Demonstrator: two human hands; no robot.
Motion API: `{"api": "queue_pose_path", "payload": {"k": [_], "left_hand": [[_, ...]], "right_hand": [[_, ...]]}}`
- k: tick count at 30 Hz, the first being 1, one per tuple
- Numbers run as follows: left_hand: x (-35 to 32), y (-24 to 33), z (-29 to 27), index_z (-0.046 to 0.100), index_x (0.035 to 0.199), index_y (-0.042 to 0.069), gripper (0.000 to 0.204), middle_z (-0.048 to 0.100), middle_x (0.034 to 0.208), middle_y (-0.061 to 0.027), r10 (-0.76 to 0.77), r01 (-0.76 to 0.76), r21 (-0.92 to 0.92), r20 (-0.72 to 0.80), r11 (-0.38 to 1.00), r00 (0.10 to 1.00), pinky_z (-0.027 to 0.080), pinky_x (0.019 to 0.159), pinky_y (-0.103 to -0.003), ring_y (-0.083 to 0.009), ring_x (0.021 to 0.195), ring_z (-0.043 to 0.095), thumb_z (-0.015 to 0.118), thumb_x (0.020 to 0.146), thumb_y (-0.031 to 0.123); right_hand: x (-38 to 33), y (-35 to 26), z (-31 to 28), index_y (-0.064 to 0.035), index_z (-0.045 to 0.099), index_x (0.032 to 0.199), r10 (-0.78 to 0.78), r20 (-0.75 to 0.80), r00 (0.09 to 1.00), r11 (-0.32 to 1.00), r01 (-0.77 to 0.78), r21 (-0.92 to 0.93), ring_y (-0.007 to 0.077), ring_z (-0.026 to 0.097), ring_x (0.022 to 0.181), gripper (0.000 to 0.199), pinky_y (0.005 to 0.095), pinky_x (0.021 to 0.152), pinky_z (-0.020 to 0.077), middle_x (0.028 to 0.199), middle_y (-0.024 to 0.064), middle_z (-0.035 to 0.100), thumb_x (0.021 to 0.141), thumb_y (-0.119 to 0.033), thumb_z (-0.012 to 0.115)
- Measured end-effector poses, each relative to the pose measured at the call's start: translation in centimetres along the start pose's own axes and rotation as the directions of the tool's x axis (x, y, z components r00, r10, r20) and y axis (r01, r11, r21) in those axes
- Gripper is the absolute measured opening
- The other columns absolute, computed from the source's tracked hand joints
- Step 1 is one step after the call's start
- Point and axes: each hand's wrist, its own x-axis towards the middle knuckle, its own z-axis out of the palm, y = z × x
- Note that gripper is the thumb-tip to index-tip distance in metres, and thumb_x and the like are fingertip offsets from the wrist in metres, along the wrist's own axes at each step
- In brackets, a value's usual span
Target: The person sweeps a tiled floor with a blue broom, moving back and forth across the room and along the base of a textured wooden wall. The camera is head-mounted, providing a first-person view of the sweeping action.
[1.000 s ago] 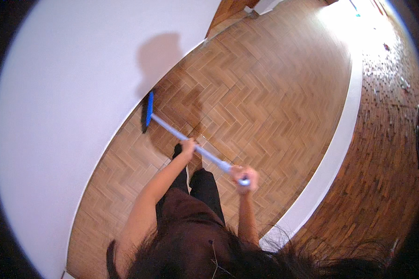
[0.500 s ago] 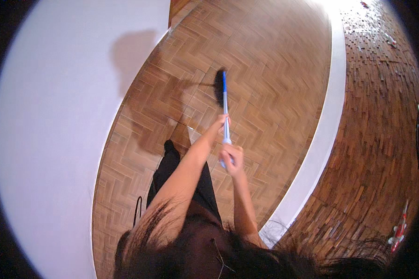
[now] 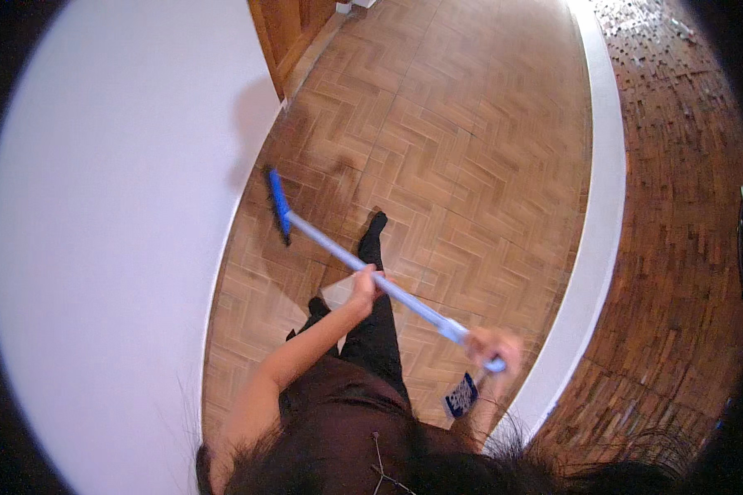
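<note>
A broom with a pale blue handle (image 3: 417, 307) slants across in front of me, from upper left to lower right. Its blue head (image 3: 279, 198) with dark bristles is on the herringbone floor at the foot of the white wall. My left hand (image 3: 366, 289) is wrapped round the middle of the handle. Close to the handle's top end, my right hand (image 3: 494, 348) grips it, somewhat blurred. A dark blue tag (image 3: 461, 396) with white print hangs beside my right wrist. Both hands are closed on the broom.
A white wall (image 3: 115, 247) rises on the left, with a wooden door (image 3: 289, 37) farther ahead. To the right a white ledge (image 3: 598, 239) borders the floor, and beyond it lies a brown strip-patterned surface (image 3: 669, 272). My dark-clad foot (image 3: 375, 223) stands near the handle.
The broom head has swung left to the wall's foot, while my right hand has moved right and down. The handle has gone from upright in view to diagonal. One foot has come forward.
</note>
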Motion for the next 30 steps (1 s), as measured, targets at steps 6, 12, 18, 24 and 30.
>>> {"api": "queue_pose_path", "payload": {"k": [6,12,18,24,30], "left_hand": [[16.5,7.4,-6.9,0.038,0.068,0.010,0.026,0.040,0.058,-0.0067,0.118,-0.137,-0.084,-0.201,0.987,0.972,0.039,0.049,-0.033,-0.0185,0.051,0.041,0.039,0.077,0.034],[23.3,9.2,10.0,0.039,0.062,0.007,0.012,0.043,0.051,-0.0073,-0.027,0.008,-0.061,-0.326,0.998,0.945,0.041,0.042,-0.034,-0.0193,0.043,0.043,0.042,0.070,0.016],[26.1,9.0,27.2,0.042,0.077,0.004,0.017,0.041,0.052,-0.0072,-0.082,0.085,0.077,-0.035,0.993,0.996,0.040,0.041,-0.034,-0.0206,0.043,0.044,0.045,0.073,0.020],[32.9,11.6,39.6,0.043,0.071,0.006,0.020,0.045,0.051,-0.0039,-0.335,0.257,0.256,0.333,0.932,0.882,0.041,0.042,-0.031,-0.0174,0.044,0.047,0.046,0.075,0.026],[23.2,14.4,46.9,0.043,0.072,0.008,0.020,0.048,0.058,-0.0033,-0.340,0.186,0.361,0.429,0.914,0.837,0.045,0.051,-0.032,-0.0188,0.054,0.051,0.045,0.078,0.026]], "right_hand": [[16.3,10.3,2.1,-0.0031,0.044,0.053,0.058,0.473,0.879,0.944,-0.202,0.260,0.0149,0.042,0.049,0.039,0.0270,0.047,0.0319,0.048,0.0051,0.042,0.079,-0.032,0.038],[28.9,6.2,-5.9,-0.0017,0.044,0.057,0.387,0.395,0.833,0.921,-0.373,-0.116,0.0120,0.039,0.049,0.036,0.0230,0.047,0.0298,0.053,0.0037,0.043,0.079,-0.030,0.037],[35.2,-1.7,-11.1,-0.0015,0.043,0.059,0.343,0.113,0.932,0.924,-0.314,-0.219,0.0135,0.042,0.052,0.028,0.0245,0.050,0.0325,0.054,0.0043,0.043,0.079,-0.021,0.039],[41.1,-1.7,-9.5,-0.0012,0.046,0.061,0.090,0.034,0.995,0.822,-0.055,-0.567,0.0217,0.044,0.054,0.014,0.0317,0.065,0.0371,0.058,0.0076,0.046,0.073,-0.006,0.042],[41.0,-8.2,-12.7,-0.0038,0.045,0.054,-0.202,0.023,0.979,0.897,0.194,-0.398,0.0201,0.046,0.049,0.028,0.0405,0.069,0.0378,0.053,0.0057,0.046,0.075,-0.021,0.041]]}}
